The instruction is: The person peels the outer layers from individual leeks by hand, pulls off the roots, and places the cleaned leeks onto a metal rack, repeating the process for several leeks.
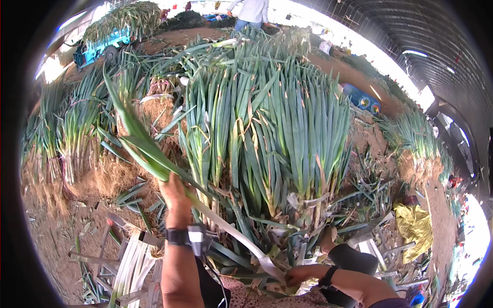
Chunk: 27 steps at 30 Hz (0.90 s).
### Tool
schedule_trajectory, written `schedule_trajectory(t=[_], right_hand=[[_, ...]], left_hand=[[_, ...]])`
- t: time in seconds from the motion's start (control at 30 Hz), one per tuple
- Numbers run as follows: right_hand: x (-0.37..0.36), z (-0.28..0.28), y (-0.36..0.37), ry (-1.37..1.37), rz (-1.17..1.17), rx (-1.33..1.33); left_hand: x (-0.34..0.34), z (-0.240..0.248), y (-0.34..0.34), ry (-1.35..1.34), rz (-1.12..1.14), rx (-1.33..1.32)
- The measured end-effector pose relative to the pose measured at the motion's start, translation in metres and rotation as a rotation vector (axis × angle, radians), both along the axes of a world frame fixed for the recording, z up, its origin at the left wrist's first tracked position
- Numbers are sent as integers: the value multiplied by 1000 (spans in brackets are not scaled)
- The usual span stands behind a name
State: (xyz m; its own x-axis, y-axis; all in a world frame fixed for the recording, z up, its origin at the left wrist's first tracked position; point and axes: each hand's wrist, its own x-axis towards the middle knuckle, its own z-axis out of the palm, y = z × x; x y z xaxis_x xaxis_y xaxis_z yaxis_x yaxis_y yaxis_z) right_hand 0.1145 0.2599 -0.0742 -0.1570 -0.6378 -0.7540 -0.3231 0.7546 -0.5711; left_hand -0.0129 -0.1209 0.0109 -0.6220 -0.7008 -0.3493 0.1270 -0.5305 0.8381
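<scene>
- Left hand [173, 194] is gripping the leek [215, 220] at its green leaves, fingers closed around them.
- Right hand [299, 275] is pinching the white base, probably peeling skin.
- Next, it seems, stripping calls for a firm pull.
- Trimmed leeks [134, 264] are lying left; bundles [272, 133] are standing ahead.

Left hand [173, 192] grips single leek [205, 205] at green upper stalk, leaves fanning up-left. Right hand [298, 274] pinches white base low down. Big upright leek bundle [272, 133] just behind. Trimmed white leeks [131, 264] lying on rack lower left.
</scene>
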Motion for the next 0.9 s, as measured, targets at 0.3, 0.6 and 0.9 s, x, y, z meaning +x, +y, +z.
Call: schedule_trajectory(t=[0.3, 0.6, 0.9], right_hand=[[-7, 63, -59, 692, -460, -350], [-18, 91, -102, 331, -214, -140], [5, 98, -105, 698, 104, -293]], left_hand=[[9, -58, -23, 90, -112, -232], [24, -63, 20, 45, -105, 223], [49, -65, -8, -34, 125, -2]])
